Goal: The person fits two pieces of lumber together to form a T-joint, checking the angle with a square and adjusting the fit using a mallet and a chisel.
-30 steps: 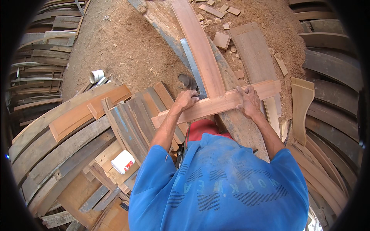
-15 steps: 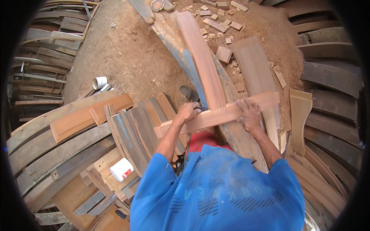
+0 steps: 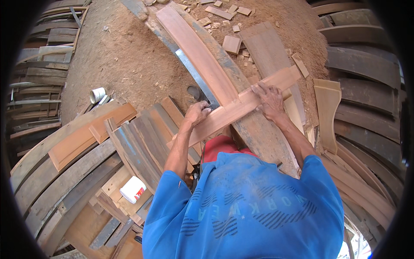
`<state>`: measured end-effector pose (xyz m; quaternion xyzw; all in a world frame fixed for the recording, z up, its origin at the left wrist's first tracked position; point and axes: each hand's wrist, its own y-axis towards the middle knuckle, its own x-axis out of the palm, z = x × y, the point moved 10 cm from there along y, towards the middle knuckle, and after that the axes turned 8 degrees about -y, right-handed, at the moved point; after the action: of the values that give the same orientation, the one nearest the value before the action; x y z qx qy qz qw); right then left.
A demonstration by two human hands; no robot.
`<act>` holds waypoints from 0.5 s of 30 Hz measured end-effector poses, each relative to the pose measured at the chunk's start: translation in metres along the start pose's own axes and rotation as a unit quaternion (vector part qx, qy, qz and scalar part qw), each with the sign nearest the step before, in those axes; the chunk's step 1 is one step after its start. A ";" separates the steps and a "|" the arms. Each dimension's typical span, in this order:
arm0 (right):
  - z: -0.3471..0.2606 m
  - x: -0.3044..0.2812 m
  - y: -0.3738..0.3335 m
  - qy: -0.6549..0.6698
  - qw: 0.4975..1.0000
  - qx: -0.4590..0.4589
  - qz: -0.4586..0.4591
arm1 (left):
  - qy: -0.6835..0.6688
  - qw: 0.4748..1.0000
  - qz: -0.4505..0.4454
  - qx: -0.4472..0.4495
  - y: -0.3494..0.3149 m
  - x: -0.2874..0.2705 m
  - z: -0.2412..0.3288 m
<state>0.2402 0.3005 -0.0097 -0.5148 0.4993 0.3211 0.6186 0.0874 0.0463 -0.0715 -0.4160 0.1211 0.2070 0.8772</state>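
A long reddish board (image 3: 198,49) lies along a thick worn beam (image 3: 265,134) in front of me. Its near end meets a shorter wooden crosspiece (image 3: 230,114), and together they form a T. Against the long board's left edge runs the metal blade of a try square (image 3: 194,75), its dark stock at the inner corner. My left hand (image 3: 197,113) is closed around that stock, beside the crosspiece. On the right part of the crosspiece, my right hand (image 3: 269,101) grips with fingers over the top. The undersides of both hands are hidden.
Small wood offcuts (image 3: 231,44) and sawdust cover the ground ahead. A wide plank (image 3: 269,47) lies right of the beam. Stacked boards (image 3: 366,73) line the right side; more planks (image 3: 142,142) and a white bucket (image 3: 133,190) are at left. A second tub (image 3: 97,95) stands farther off.
The whole view has shifted. The crosspiece, long board and square appear more tilted and farther left, with both hands still on the crosspiece and square.
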 end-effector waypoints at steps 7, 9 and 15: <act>0.005 -0.011 0.020 0.025 1.000 0.009 -0.011 | 0.001 0.999 0.033 0.012 0.009 -0.012 0.008; 0.002 -0.013 0.022 0.017 1.000 0.004 -0.023 | 0.024 0.998 0.043 0.035 0.012 -0.014 0.012; -0.051 -0.021 0.012 -0.012 1.000 -0.023 -0.002 | 0.011 0.994 0.082 0.073 -0.003 -0.020 0.019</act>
<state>0.2083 0.2568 0.0081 -0.5260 0.4835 0.3375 0.6129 0.0721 0.0542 -0.0497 -0.3414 0.1794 0.2641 0.8840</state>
